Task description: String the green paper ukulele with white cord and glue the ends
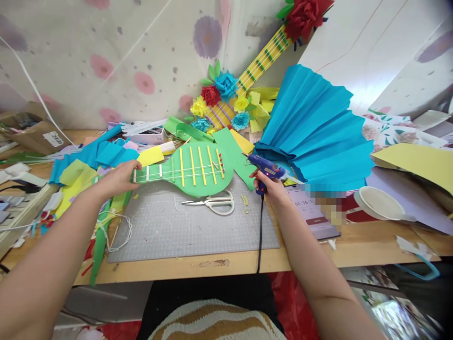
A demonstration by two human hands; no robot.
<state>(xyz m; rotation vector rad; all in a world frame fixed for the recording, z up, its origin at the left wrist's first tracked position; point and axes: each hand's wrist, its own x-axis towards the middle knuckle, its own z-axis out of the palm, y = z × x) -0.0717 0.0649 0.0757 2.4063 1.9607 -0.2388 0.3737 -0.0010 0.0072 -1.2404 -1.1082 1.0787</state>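
Observation:
A green paper guitar [198, 178] with yellow strips and white strings lies on the grey cutting mat [191, 226]. My left hand [118, 178] rests on its neck end, fingers laid over the strings. My right hand [269, 185] is closed around a blue glue gun [264, 165], its nozzle pointing left toward the guitar's body, a little apart from it. The gun's black cord [261, 236] runs down over the table edge. White scissors [215, 203] lie on the mat just below the guitar.
A finished yellow guitar [247, 75] with paper flowers leans on the wall. A large blue pleated fan [314, 127] sits at right, a phone [313, 212] and a white bowl [377, 203] beside it. Paper scraps [92, 160] crowd the left.

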